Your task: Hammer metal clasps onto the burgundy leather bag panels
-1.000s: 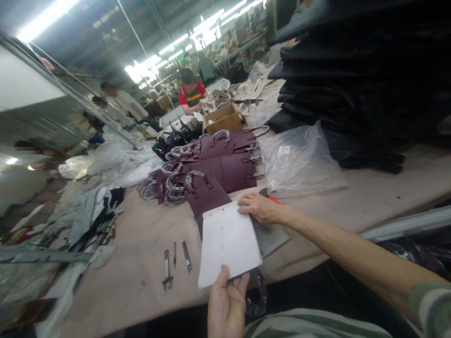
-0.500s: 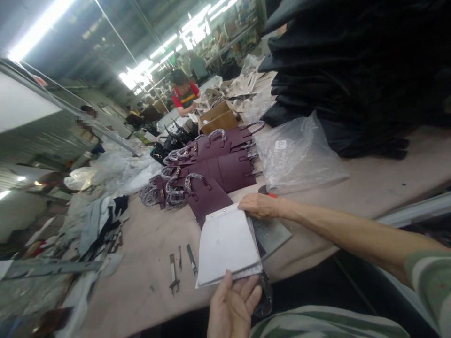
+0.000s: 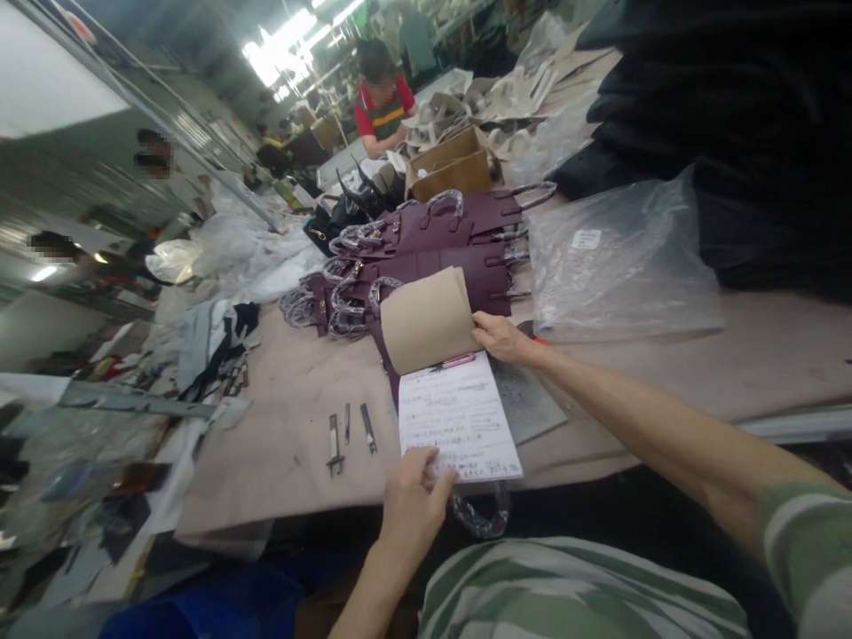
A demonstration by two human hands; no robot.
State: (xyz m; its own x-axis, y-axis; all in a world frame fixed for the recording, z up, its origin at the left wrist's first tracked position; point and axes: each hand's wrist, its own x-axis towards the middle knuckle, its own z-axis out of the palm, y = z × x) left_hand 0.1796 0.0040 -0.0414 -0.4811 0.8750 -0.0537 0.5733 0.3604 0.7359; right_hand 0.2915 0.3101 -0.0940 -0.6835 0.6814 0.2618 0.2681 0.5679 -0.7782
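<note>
A notepad (image 3: 459, 422) with handwritten pages lies on the work table in front of me, its brown back cover sheet (image 3: 426, 321) lifted and folded away at the top. My right hand (image 3: 500, 339) is closed on the right edge of that brown sheet. On the lower left corner of the written page rests my left hand (image 3: 416, 493), thumb and bent fingers apart. A pink pen (image 3: 458, 361) lies across the top of the page. Under the pad, part of a dark red bag shows, and its plastic-wrapped handle (image 3: 485, 515) hangs over the table edge.
Dark red bags (image 3: 439, 257) with wrapped handles lie behind the pad. Several small metal tools (image 3: 335, 444) are left of it. A clear plastic bag (image 3: 619, 266) and a black stack (image 3: 725, 133) stand right. Beyond a cardboard box (image 3: 447, 164), a person in red sleeves works.
The pad's white top sheet has been turned up, showing the written page and pen. My left hand has moved from beneath the lower edge onto the page. The view has shifted.
</note>
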